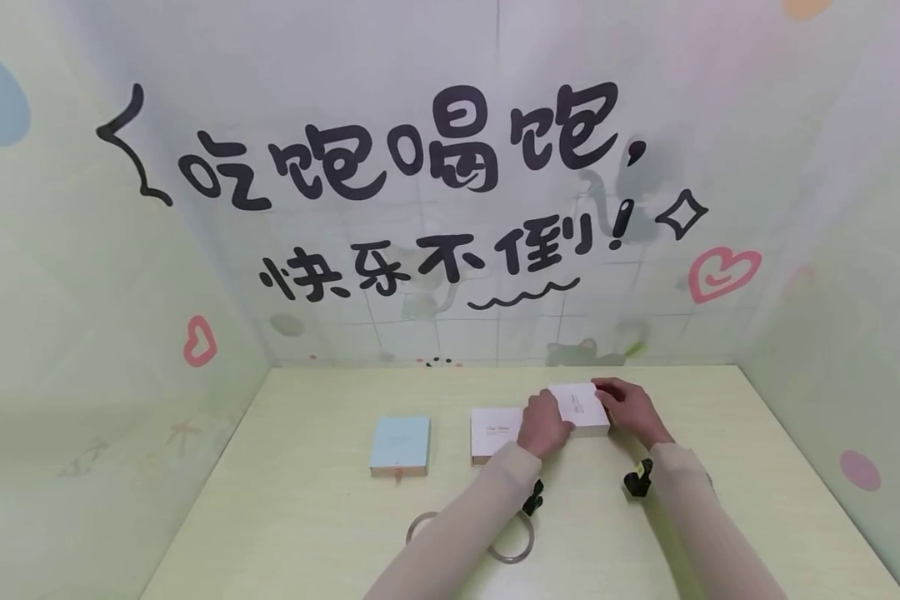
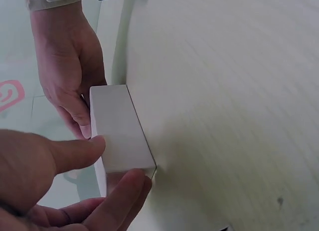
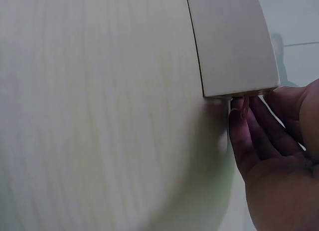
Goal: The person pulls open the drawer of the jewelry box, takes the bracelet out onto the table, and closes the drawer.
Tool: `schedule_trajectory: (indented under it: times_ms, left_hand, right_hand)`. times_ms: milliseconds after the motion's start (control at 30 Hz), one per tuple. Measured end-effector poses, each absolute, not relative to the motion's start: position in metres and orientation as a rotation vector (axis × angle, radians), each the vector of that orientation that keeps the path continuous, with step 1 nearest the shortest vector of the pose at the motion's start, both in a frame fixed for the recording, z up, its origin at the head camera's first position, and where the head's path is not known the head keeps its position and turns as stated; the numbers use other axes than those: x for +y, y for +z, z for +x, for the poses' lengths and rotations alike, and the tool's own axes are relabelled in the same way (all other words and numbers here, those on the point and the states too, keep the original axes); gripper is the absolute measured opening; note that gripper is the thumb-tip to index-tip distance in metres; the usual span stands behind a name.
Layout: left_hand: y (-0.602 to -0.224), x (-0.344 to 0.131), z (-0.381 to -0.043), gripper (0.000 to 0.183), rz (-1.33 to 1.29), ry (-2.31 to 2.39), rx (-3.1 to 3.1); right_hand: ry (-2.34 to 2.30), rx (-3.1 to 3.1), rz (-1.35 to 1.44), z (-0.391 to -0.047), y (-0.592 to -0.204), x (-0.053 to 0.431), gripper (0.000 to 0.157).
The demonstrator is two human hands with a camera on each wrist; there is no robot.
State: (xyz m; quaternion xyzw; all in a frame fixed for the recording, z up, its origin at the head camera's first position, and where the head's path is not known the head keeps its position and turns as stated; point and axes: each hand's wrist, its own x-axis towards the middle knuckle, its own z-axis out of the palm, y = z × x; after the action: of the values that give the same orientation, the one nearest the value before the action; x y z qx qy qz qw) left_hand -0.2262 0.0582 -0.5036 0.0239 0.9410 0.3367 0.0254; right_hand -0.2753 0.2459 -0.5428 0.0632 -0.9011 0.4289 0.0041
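A small white box [image 1: 577, 407] with fine print on its lid lies near the back right of the table. My left hand [image 1: 545, 425] grips its left end; in the left wrist view the thumb [image 2: 82, 153] presses the long side while fingers bend round the near end. At the opposite end, my right hand [image 1: 633, 412] has its bent fingers and thumb against the box. A thin reddish ribbon [image 3: 244, 109] shows by those fingers in the right wrist view; whether they pinch it is hard to tell.
Left of the hands lie a second white box [image 1: 493, 429], partly covered by the left hand, and a light blue box [image 1: 400, 446] with a pink ribbon tab. Two greyish rings [image 1: 512, 560] lie under the left forearm. Printed walls [image 1: 420, 333] bound the table.
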Motion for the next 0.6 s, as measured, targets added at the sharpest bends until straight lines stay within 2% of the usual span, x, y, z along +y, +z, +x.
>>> schedule_trajectory:
  times_ms: [200, 467, 600]
  left_hand:
    - [-0.493, 0.060, -0.224, 0.059, 0.095, 0.900, 2.934]
    - [-0.482, 0.060, -0.232, 0.068, 0.349, 0.511, 3.087]
    - [-0.484, 0.057, -0.241, 0.080, 0.467, 0.402, 3.061]
  right_hand:
    - [1.384, -2.866, 0.139, -0.273, -0.536, 0.252, 0.041]
    - [1.665, -2.898, -0.039, -0.267, -0.528, 0.264, 0.052]
    - [1.723, -2.914, -0.082, -0.264, -0.526, 0.265, 0.051]
